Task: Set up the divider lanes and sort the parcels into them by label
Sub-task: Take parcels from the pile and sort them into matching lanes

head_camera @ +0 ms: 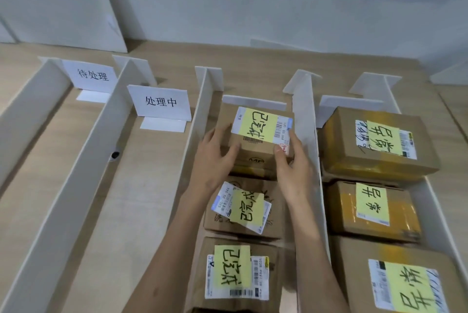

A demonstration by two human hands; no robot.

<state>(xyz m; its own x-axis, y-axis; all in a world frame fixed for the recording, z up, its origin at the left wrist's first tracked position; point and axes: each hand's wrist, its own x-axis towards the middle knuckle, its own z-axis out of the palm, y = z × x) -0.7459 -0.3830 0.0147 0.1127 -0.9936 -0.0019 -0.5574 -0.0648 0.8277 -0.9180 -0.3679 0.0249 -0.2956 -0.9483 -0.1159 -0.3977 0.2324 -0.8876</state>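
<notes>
Head view looking down at a table split into lanes by upright white dividers. Nearest, in the third lane from the left, lies a near parcel with a yellow handwritten note, and past it a middle parcel with a matching note. Beyond these, both forearms reach forward: the left hand and right hand clasp the far parcel between them, fingers curled on its sides, its note the same. Whether it rests down or is raised cannot be told. The lane to the right holds three parcels with a different note. Further left stand two signs. The step looks like placing this parcel at the far end of its lane; next it likely needs seating squarely between the dividers without nudging them, then letting go.
</notes>
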